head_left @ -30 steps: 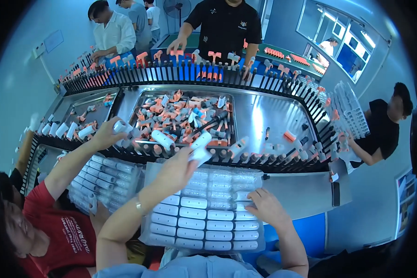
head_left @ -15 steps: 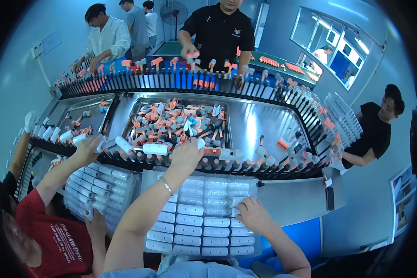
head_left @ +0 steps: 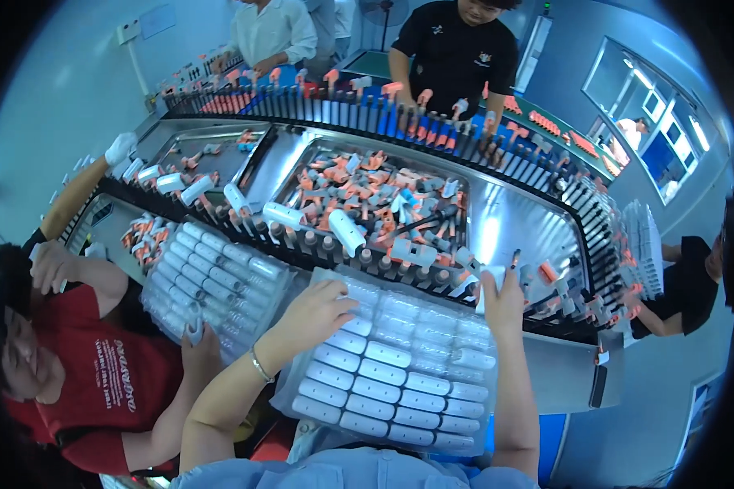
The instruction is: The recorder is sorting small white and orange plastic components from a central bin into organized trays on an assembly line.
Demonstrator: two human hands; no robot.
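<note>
A: Right hand point(head_left: 504, 305)?
B: Just beyond the far right corner of the clear tray point(head_left: 434, 332), fingers closed on a white shell point(head_left: 481, 300).
A: Left hand point(head_left: 316, 313)?
B: Over the tray's far left corner, fingers curled; can't tell whether gripping. Hands apart.

The person wears a light blue, short-sleeved shirt point(head_left: 367, 470) with stitched seams, and a thin, shiny silver bracelet point(head_left: 259, 366) around the left wrist point(head_left: 279, 349).

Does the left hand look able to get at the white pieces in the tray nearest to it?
Likely yes: the left hand is at the far-left corner of the tray; nothing visible blocks the white pieces.
</note>
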